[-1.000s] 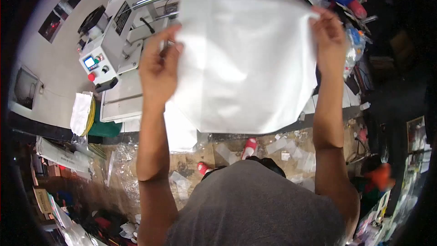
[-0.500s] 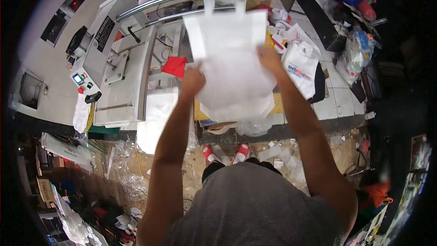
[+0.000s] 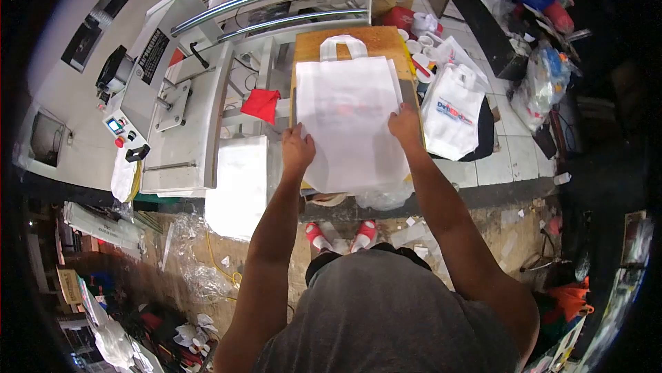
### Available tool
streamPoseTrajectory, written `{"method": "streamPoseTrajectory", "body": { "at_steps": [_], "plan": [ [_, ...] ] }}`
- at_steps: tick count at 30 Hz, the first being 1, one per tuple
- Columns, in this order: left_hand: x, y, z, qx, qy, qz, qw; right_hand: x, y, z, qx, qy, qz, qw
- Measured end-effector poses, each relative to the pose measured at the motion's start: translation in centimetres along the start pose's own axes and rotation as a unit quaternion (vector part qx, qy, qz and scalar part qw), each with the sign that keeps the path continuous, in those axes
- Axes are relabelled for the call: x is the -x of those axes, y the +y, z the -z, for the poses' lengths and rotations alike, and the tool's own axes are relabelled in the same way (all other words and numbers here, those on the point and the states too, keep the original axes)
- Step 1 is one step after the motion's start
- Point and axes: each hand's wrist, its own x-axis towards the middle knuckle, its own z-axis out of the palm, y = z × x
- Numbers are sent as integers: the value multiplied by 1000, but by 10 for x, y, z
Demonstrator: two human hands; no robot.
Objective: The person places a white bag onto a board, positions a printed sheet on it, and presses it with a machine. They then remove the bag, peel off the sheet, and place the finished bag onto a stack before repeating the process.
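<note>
A white tote bag (image 3: 352,138) lies on a wooden board (image 3: 380,40), its looped handle pointing away from me. A faint coloured print shows through the middle of its fabric. My left hand (image 3: 298,148) pinches the bag's left edge, fingers closed on it. At the opposite edge, a little higher, my right hand (image 3: 404,127) has its fingers closed on the side of the bag. To the right of the board rests a stack of white bags with a red and blue print (image 3: 452,112). A red cloth (image 3: 261,104) is left of the board.
On the left stands a press machine with a control panel (image 3: 120,129); metal rails (image 3: 276,2) cross behind the board. A stack of white sheets or bags (image 3: 238,183) sits left of my left forearm. Tape rolls (image 3: 419,47) are at the right. Plastic scraps (image 3: 203,280) litter the floor.
Both hands have lowered the bag from the air onto the board. Its handle now lies flat, and the faint print has become visible.
</note>
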Motion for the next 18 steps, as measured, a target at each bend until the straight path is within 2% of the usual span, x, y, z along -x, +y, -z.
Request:
{"method": "streamPoseTrajectory", "body": {
  "at_steps": [2,5,7,13,14,16,18],
  "plan": [
    [1,-1,-2,2,-2,6,1000,-2,4,-3,10,-26,-29,999],
    [1,4,-2,-3,-2,11,1000,1,3,5,-38,23,-61,997],
    [3,8,1,-10,0,13,1000,10,-4,22,-69,-5,-126,990],
    [1,12,7,1,-11,2,1000,11,-4,15,-83,1,-125,989],
    [1,9,7,-28,-17,-33,999,14,-4,15,-83,0,-126,989],
    [1,7,8,-57,-23,-66,996,25,-4,12,-14,110,45,993],
    [3,9,9,-90,-30,-36,995,33,-3,13,23,96,54,994]
  ]
}}
